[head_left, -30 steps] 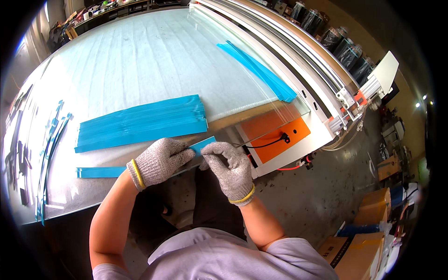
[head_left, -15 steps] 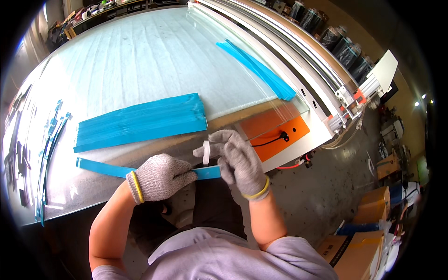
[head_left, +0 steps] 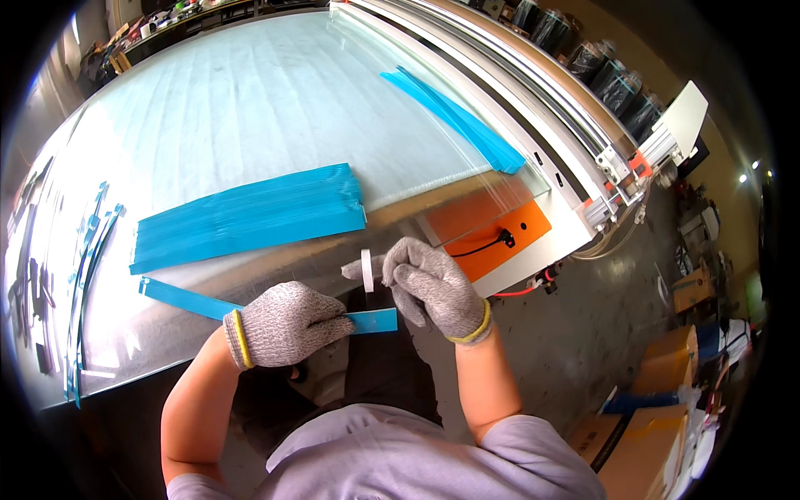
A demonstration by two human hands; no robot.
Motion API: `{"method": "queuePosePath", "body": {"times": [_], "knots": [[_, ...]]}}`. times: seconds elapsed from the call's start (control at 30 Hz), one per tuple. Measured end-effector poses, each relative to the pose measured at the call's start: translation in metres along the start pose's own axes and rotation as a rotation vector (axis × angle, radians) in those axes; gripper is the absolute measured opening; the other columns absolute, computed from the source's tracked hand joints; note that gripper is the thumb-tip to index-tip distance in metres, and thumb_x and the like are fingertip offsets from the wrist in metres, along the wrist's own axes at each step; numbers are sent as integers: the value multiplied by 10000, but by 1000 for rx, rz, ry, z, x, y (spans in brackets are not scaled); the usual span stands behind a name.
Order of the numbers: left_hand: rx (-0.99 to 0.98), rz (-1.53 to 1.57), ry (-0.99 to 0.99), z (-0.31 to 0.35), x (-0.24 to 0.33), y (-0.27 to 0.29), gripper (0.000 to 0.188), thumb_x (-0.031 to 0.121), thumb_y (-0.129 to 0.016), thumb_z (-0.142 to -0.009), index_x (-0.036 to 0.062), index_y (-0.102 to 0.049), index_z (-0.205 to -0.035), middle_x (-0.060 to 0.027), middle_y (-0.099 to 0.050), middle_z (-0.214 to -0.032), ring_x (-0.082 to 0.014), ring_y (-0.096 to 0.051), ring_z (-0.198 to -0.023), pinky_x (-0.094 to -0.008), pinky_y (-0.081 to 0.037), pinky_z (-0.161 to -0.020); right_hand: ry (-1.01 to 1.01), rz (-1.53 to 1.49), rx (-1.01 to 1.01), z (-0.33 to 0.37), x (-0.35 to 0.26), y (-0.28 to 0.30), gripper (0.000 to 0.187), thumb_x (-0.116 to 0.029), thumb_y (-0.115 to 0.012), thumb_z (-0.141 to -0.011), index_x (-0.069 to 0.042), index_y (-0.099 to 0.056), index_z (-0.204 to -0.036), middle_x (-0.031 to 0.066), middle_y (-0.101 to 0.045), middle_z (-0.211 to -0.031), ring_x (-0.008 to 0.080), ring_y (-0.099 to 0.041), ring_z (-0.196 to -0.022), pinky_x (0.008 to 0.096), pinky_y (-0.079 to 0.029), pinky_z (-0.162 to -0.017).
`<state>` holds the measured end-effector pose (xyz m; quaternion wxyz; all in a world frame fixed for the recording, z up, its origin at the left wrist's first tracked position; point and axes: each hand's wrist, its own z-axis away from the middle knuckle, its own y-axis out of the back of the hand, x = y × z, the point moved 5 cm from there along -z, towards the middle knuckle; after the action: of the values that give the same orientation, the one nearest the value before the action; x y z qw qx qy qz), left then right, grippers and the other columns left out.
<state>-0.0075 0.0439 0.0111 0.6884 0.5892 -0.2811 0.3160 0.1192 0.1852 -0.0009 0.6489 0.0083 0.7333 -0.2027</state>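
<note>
Both my hands wear grey knit gloves. My left hand (head_left: 287, 323) grips a long blue strip (head_left: 179, 297) at the table's near edge; the strip's right end (head_left: 375, 320) sticks out past my fingers. My right hand (head_left: 429, 283) pinches a thin white strip (head_left: 367, 269) that stands up just above the blue strip's end. A stack of blue strips (head_left: 250, 215) lies on the table beyond my hands.
A second bundle of blue strips (head_left: 458, 121) lies at the far right by the machine rail (head_left: 533, 92). An orange panel with a black cable (head_left: 498, 237) sits right of my hands. Blue and dark offcuts (head_left: 79, 275) line the left edge. Cardboard boxes (head_left: 658, 392) stand on the floor.
My left hand slid the blue strip rightward, off the table edge. My right hand lifted and pulled a white strip up from the blue strip's end.
</note>
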Motion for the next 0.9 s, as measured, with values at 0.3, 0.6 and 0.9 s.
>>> {"method": "queuePosePath", "body": {"times": [0.3,0.6,0.9], "knots": [[226,172,121,13,-2,25,292,224,-628,-994,12,-678,-799,-138,-645,-676,-253,-617,-623,-378,-513,-656,94,223,-137,40,6,-32,98,-1,-585,-993,-26,-542,-1077,113,-688,-1138,94,-608,-747,259,-501,-770],[195,112,124,10,7,23,223,215,-647,-980,7,-688,-911,-182,-651,-745,-353,-612,-669,-401,-514,-673,249,108,392,21,29,-38,261,39,-699,-920,-9,-642,-1171,48,-666,-1132,76,-605,-995,251,-514,-847],[571,-67,-73,4,19,30,180,169,-700,-930,-10,-700,-917,-195,-635,-737,-307,-611,-638,-391,-505,-620,464,687,520,4,13,-55,203,22,-728,-843,9,-657,-1032,150,-664,-935,299,-685,-790,348,-550,-717]]}}
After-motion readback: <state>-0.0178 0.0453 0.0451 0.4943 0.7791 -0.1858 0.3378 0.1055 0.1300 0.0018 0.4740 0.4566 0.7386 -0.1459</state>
